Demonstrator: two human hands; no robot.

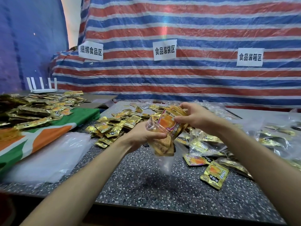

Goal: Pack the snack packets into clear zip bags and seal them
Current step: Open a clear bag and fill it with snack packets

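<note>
Loading packets (171, 123) into clear zip bag (161, 144), held above surface (146, 185). Left hand (145, 134) grips bag mouth; right hand (195, 116) pinches packets. Next move, likely: push packets fully in, seal zip.

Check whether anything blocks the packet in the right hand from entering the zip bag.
Nothing visible does: the right hand holds the gold snack packet at the mouth of the clear zip bag, which the left hand grips.

Bare tabletop (146, 185) lies open before me at 6 o'clock, hemmed by loose packets (117, 124) at 11, filled bags (268, 137) at 3 and a stack of empty bags (48, 157) at 9.
</note>
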